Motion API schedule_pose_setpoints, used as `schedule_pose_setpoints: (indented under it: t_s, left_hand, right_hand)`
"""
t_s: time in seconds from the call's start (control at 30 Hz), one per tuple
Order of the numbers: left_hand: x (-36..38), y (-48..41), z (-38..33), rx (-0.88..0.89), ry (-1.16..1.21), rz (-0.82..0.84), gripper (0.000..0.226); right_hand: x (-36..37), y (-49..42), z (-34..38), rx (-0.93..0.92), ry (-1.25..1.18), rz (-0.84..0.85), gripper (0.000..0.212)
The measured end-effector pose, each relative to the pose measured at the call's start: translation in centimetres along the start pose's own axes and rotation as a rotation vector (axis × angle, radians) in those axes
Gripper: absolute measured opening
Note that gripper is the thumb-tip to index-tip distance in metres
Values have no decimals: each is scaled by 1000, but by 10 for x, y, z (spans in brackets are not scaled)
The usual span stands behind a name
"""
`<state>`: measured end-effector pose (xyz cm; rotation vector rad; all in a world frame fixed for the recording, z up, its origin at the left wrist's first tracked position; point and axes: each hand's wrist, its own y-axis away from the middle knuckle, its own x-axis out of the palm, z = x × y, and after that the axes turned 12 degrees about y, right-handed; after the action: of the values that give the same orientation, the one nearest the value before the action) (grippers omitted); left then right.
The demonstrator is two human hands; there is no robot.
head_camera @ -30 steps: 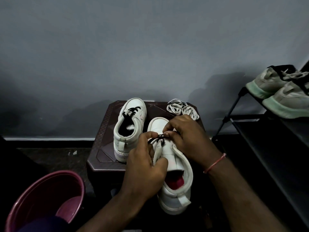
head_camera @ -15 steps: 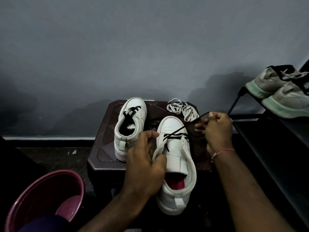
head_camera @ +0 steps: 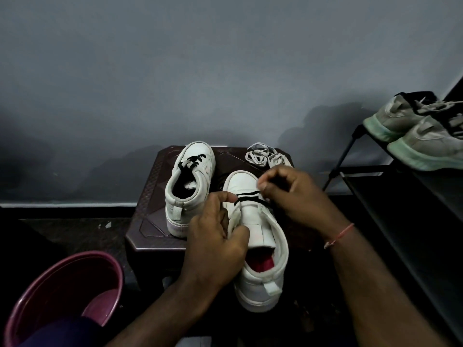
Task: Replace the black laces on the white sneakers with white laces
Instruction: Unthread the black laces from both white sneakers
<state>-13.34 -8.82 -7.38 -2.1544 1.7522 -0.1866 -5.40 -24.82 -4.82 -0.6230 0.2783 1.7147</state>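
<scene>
With the sneaker in hand (head_camera: 253,216) as my marker: far to its left and nearer me, a maroon tub (head_camera: 82,254) sits on the floor. Just left of it, on the brown tabletop (head_camera: 150,221), stands the other sneaker (head_camera: 198,156), heel towards us. Its own black lacing (head_camera: 191,161) is threaded near the toe and untouched. The left hand (head_camera: 213,246) has its grip clamped on the marker sneaker's left side, thumb on the tongue, forefinger pointing at the eyelets. Across that sneaker only two rows of black lace (head_camera: 248,195) are left, close to the toe; the upper eyelets are bare. At its right edge the right hand (head_camera: 298,196) has its grip closed on the lace, fingertips pinched together. Beyond its toe, at the tabletop's back, lie the white laces (head_camera: 260,156), coiled and unused. Well to its right, grey shoes (head_camera: 426,146) sit on a black rack (head_camera: 400,221). By my reckoning the job is early: one shoe mostly unlaced, the other not begun, no white lace threaded.
</scene>
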Motion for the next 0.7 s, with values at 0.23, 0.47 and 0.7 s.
schedule_pose_setpoints:
  t_s: [0.23,0.47,0.7]
  left_hand:
    - [0,2,0,-5,4,26,35]
    - [-1,0,0,-5,18,19,31]
    - [-4,-9,3,-5,1,-14,20]
  right_hand:
    - [0,4,14,-21,247,137,9]
    - [9,-4,18,-22,482,146,7]
    - [34,-4,1,106,141,-283,15]
